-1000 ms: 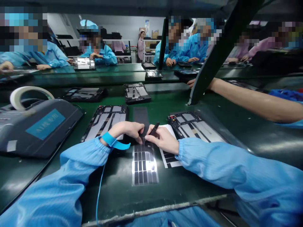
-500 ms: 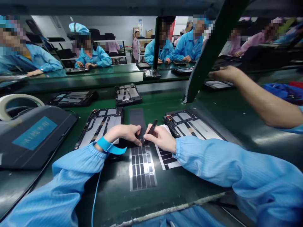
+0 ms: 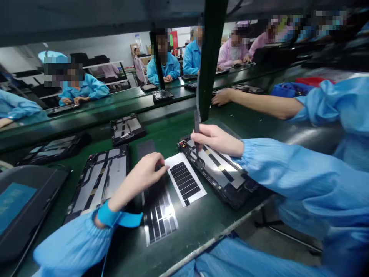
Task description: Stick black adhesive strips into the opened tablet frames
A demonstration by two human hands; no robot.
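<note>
My right hand [image 3: 215, 139] grips upright black tweezers [image 3: 196, 130], their tips down at the left side of an opened tablet-like device [image 3: 219, 165] with grey panels inside. Any small piece at the tips is too small to make out. My left hand [image 3: 148, 169], wearing a blue wrist strap, hovers with loosely bent fingers and a gap between thumb and forefinger. Its fingertips are by the upper left corner of a white sheet of black strips [image 3: 184, 181]. Below that hand lies a glossy clear sheet of dark rectangles [image 3: 161, 215].
Another opened device [image 3: 99, 173] lies on the left, with more [image 3: 127, 129] behind it. A dark grey machine [image 3: 31, 207] stands at far left. A green post [image 3: 209, 65] rises ahead. From the right, a co-worker's bare arm [image 3: 259, 104] reaches across the bench.
My right hand has carried the tweezers from the glossy sheet to the right-hand device. My left hand has come off the glossy sheet. The view has turned right.
</note>
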